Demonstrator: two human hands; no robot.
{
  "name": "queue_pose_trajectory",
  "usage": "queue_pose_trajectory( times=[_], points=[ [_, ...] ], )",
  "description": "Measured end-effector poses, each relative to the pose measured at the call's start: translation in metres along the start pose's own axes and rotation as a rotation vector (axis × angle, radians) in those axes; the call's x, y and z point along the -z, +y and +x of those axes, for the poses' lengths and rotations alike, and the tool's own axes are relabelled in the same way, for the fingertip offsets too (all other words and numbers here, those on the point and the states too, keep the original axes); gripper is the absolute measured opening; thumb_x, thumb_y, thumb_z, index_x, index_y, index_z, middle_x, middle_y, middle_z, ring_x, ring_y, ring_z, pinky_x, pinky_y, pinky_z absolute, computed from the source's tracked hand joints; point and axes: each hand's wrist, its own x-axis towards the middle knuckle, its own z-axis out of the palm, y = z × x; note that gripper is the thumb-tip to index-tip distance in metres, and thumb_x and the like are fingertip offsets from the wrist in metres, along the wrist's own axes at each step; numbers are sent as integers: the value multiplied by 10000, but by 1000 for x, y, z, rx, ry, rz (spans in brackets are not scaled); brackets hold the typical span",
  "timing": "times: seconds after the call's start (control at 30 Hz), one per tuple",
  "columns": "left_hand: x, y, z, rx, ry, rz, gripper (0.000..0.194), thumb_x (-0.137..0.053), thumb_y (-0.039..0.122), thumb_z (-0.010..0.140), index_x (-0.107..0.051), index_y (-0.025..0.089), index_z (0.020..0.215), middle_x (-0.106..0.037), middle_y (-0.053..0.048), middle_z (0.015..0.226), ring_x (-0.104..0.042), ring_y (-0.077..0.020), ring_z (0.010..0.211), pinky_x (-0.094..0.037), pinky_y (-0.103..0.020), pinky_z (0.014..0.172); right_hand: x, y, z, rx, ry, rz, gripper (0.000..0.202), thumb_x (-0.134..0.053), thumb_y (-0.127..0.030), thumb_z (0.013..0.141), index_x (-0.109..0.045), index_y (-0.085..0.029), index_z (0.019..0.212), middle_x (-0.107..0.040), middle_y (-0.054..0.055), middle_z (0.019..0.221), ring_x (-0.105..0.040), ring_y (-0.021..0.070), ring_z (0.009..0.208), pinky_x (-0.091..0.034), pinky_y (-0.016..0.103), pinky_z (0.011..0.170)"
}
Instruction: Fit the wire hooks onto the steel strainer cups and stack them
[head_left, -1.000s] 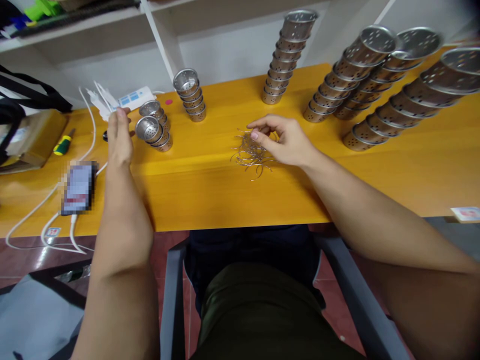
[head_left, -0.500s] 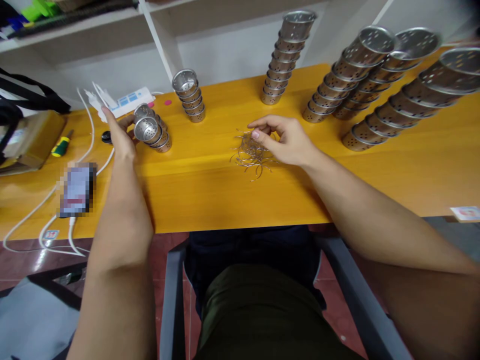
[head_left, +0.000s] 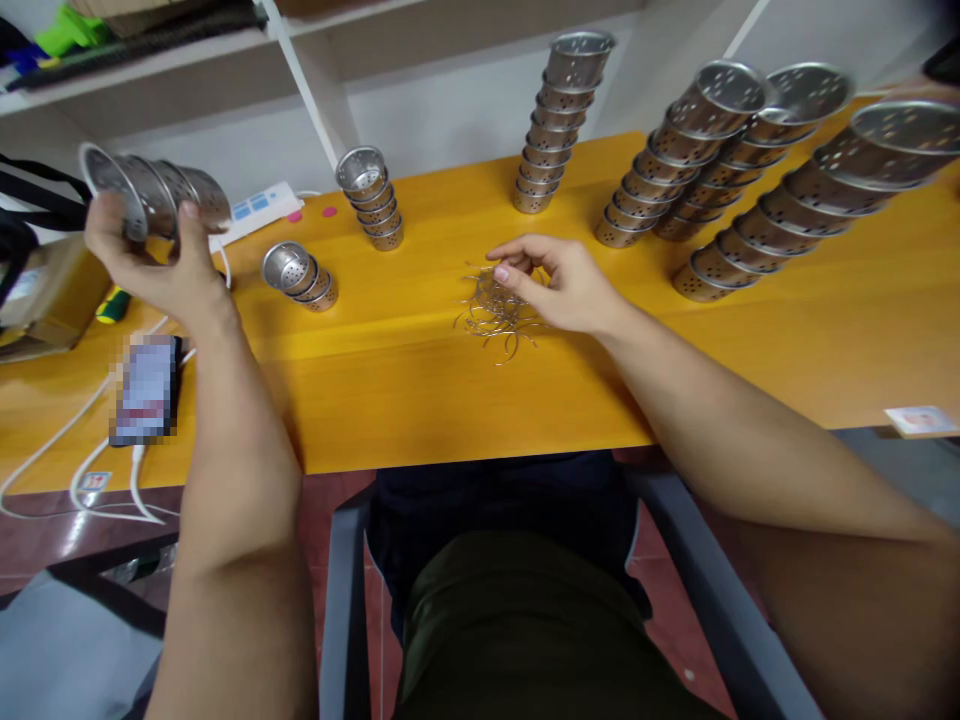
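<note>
My left hand (head_left: 169, 280) is raised above the table's left part, fingers and thumb wrapped round a stack of perforated metal cups (head_left: 161, 195). That stack lies on its side in the air, its wide rim toward the left. Below and to the right of it, a short stack of like cups (head_left: 300, 278) stands on the table. My right hand (head_left: 566, 285) rests over a loose pile of thin curved wires (head_left: 499, 318). Its fingers are loosely bent, with a small gap between thumb and forefinger, and no wire shows between them.
Another cup stack (head_left: 373, 205) stands toward the back, with a tall stack (head_left: 555, 125) right of it and several leaning at right. A power strip (head_left: 262, 212), phone (head_left: 146, 390), white cables, screwdriver (head_left: 114, 305) and cardboard box (head_left: 60, 300) are at left. Shelving (head_left: 307, 85) borders the back.
My left hand has lifted a cup stack from beside the short one, moving up and left and tipping it sideways. My right hand stays at the wires.
</note>
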Motion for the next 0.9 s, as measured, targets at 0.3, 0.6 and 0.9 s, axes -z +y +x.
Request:
queue_pose_trajectory(
  times=[0.3,0.6,0.9],
  points=[
    [-91,73,-128,292,-515,-390,1080,-941,1128,727,-648,381,1450,-831,-50,1349,-822,-345,1296,-709,-539,1073,-13,4,-2,-27,-64,52,868,-792,-1053,1090,-883,-286,1485,-908,100,1187,-777,260,898,-720,437,844],
    [-105,110,-214,144,-1098,-337,1117,-1240,753,649,-640,304,1478,-887,-102,1369,-898,-343,1204,-713,-474,1009,-29,-5,-2,-6,-174,176,1086,-859,-1102,986,-715,-302,1707,-857,160,1485,-847,339,1160,-749,496,1017],
    [-96,127,-203,2,-1196,-121,661,-1143,626,823,-696,261,1146,-809,-39,1017,-751,-270,896,-538,-407,795,-27,-12,1,85,-173,24,882,-834,-1063,1037,-753,-279,1433,-861,137,1324,-815,373,1202,-701,544,1144]
  ],
)
